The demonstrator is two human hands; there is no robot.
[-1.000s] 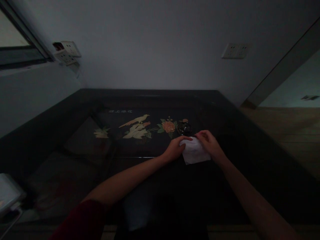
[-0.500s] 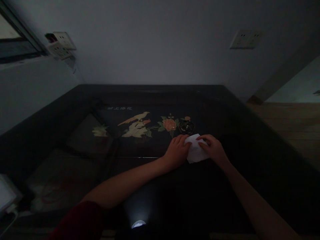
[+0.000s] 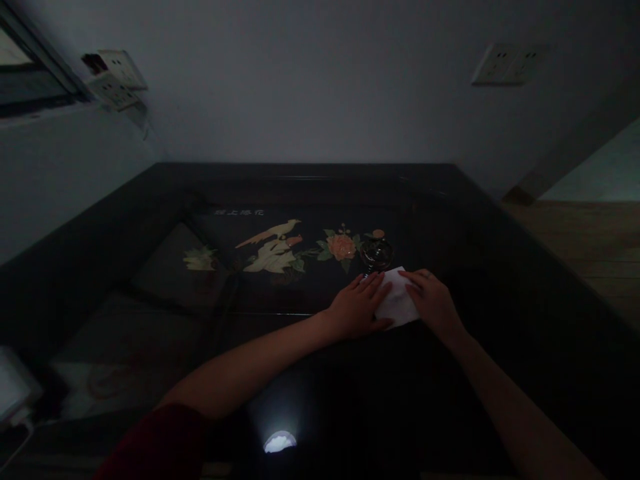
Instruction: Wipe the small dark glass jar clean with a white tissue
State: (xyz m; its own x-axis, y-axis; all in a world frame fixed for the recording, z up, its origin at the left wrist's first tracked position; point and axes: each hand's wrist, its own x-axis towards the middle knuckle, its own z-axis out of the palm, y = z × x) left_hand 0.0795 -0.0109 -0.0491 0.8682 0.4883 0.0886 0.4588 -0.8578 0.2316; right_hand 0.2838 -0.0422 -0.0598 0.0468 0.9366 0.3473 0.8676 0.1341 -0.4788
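Observation:
A small white piece of paper (image 3: 397, 300), roughly square, lies on the dark glossy tabletop (image 3: 320, 393) between my two hands. My left hand (image 3: 359, 307) rests nearly flat on its left side, with the fingers apart and the thumb along the near edge. At the right edge, my right hand (image 3: 434, 303) has its bent fingers and thumb closed on the paper. Just behind the paper stands a round, clear, shiny object (image 3: 377, 253), dark in this light; I cannot make out its kind.
The tabletop bears a bird picture (image 3: 273, 247), a pink flower (image 3: 341, 247) and writing. A white device (image 3: 15, 387) with a cable is at the left edge. Wall sockets (image 3: 510, 65) are at the back right, others (image 3: 117, 80) at the left. A light reflection shows near the front.
My left hand has flattened and spread over the paper, its thumb moving down to the near edge. My right hand stays at the right edge. The view has shifted slightly.

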